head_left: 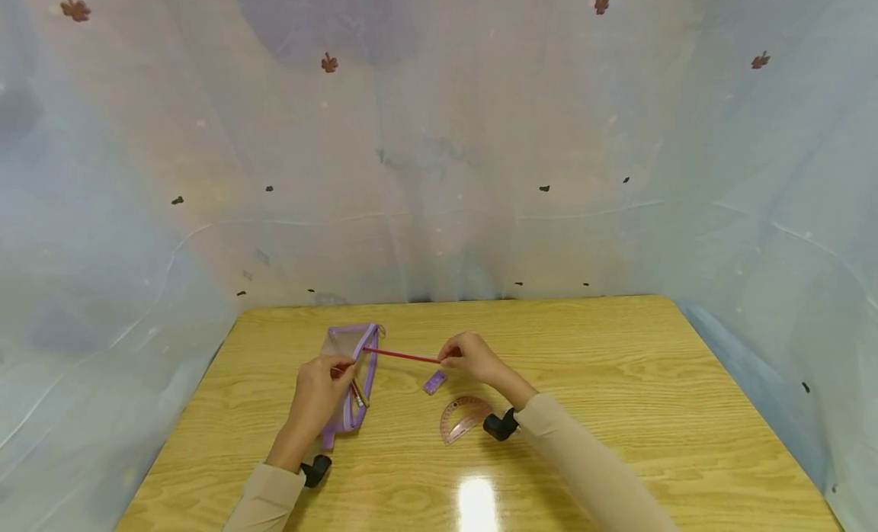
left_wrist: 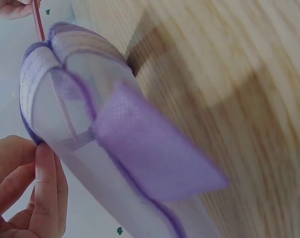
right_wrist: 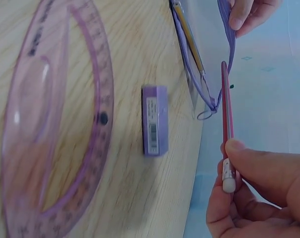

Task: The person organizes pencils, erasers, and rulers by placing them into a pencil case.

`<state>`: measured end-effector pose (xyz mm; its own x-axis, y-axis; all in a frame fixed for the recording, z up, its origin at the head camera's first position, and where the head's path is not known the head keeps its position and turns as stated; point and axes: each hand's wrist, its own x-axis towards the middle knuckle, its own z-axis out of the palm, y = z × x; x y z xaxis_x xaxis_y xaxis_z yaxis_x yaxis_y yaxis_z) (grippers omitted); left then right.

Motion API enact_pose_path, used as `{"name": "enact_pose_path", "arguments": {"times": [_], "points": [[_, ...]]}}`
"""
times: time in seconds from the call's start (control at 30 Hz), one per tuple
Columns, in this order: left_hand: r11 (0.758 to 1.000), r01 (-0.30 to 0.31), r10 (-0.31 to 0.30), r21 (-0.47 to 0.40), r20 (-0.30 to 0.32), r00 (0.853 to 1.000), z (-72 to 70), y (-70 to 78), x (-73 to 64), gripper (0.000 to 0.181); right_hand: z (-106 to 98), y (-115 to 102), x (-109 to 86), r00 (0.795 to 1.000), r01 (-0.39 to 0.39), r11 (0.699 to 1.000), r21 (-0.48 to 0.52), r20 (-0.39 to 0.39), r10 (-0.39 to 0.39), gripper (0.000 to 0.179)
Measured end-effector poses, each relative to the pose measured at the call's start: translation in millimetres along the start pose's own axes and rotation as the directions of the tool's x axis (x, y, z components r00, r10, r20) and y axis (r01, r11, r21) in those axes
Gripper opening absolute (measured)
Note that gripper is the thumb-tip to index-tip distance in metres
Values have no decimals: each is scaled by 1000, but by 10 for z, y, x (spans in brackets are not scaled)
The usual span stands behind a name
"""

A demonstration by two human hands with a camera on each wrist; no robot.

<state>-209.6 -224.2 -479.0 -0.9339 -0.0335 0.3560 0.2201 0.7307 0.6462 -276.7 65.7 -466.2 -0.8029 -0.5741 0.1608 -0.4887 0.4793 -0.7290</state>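
Note:
My left hand point(head_left: 318, 391) pinches the zippered edge of a see-through purple pencil case point(head_left: 345, 340) on the left of the table. Between thumb and fingers my right hand point(head_left: 476, 358) holds a red pencil point(head_left: 403, 355) near its white eraser end point(right_wrist: 229, 185). The pencil's other end reaches the case's opening; in the left wrist view, part of it shows through the case wall. A yellow pencil point(right_wrist: 188, 38) lies inside the case, beside another eraser-tipped pencil point(head_left: 357, 395). The case's purple end tab point(left_wrist: 155, 148) points toward the left wrist camera.
Below my right hand lies a small purple box-shaped block point(head_left: 435, 382) with a barcode label point(right_wrist: 152, 126). A clear pink protractor point(head_left: 469, 426) is nearer the table's front. Behind the wooden table point(head_left: 583, 349) hangs a pale patterned sheet point(head_left: 466, 136).

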Motion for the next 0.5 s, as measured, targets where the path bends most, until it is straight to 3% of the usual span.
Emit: {"name": "enact_pose_path", "arguments": {"times": [0.5], "points": [[1000,9,-9,1,-1,1000,22,-12,1,12,209,-95,136,996,-94,995,27,-1,94,5]]}}
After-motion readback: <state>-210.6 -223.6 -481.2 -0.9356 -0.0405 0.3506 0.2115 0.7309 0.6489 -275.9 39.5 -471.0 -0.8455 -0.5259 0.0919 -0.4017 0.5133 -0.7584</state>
